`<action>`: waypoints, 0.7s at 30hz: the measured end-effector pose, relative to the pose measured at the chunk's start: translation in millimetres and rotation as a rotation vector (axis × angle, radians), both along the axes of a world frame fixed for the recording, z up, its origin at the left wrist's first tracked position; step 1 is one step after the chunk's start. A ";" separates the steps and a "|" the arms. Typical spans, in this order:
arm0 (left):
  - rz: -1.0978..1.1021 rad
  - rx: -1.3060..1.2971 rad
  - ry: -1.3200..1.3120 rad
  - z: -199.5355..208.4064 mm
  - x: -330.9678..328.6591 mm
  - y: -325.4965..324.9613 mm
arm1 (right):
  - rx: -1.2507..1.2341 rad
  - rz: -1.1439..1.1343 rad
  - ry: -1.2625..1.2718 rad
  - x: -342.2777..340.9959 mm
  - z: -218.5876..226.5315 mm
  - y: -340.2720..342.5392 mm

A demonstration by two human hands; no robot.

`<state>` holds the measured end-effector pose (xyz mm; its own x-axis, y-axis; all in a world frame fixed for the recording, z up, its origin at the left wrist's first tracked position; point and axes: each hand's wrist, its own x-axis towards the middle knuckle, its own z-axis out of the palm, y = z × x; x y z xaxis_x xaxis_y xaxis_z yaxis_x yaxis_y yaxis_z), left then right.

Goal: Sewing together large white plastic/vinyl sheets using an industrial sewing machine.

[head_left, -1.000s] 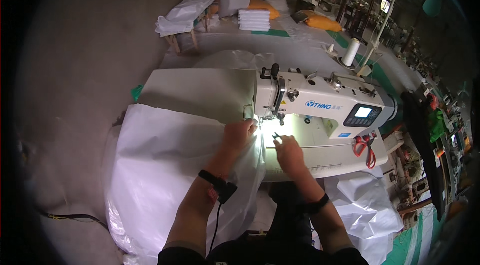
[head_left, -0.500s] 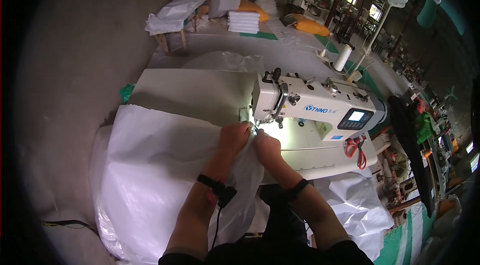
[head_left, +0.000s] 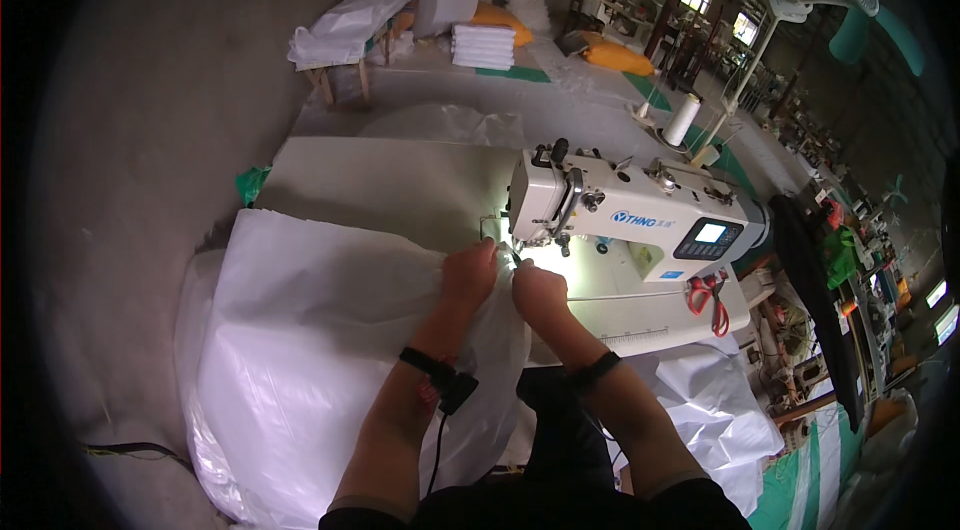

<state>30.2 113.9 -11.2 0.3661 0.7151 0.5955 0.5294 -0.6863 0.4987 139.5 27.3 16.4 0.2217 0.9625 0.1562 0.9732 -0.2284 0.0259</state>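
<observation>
A large white plastic-like sheet [head_left: 310, 330] drapes over the left part of the sewing table and hangs down its front. My left hand [head_left: 468, 273] is closed on the sheet's right edge, just in front of the needle area. Right beside it, my right hand [head_left: 540, 292] pinches the same edge, with a small dark object, too small to name, at its fingertips. The white sewing machine [head_left: 630, 205] stands just beyond both hands, its lamp lighting the spot under the needle. Fingertips of both hands are partly hidden by the knuckles.
Red-handled scissors [head_left: 708, 305] lie on the sewing table [head_left: 390, 175] to the right. A white thread cone [head_left: 682, 120] stands behind the machine. More white sheeting [head_left: 700, 400] hangs at the lower right. Folded white stacks [head_left: 483, 47] and an orange sack [head_left: 617, 54] lie farther back.
Both hands stay at the sheet's edge by the needle, with only a very slight shift. The view has tilted a little; the sheet and machine otherwise look the same.
</observation>
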 end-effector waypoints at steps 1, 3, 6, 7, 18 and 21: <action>-0.001 0.015 -0.011 -2.4 0.5 0.8 | -0.010 0.005 0.016 -0.3 -0.7 -5.9; 0.034 0.032 -0.023 -7.5 2.0 1.5 | -0.021 0.003 0.034 -1.0 -0.4 -15.0; 0.060 0.071 -0.091 -12.3 3.5 2.4 | 0.064 -0.047 0.067 -4.2 4.7 -26.3; 0.057 0.064 -0.080 -12.0 3.9 2.7 | 0.074 -0.053 0.140 -5.1 7.6 -29.0; -0.005 0.214 0.086 23.6 -19.6 -16.6 | 0.049 -0.274 0.186 60.0 7.8 -65.6; -0.093 0.181 0.175 13.3 -16.5 -15.5 | 0.028 -0.355 0.063 90.0 1.2 -64.9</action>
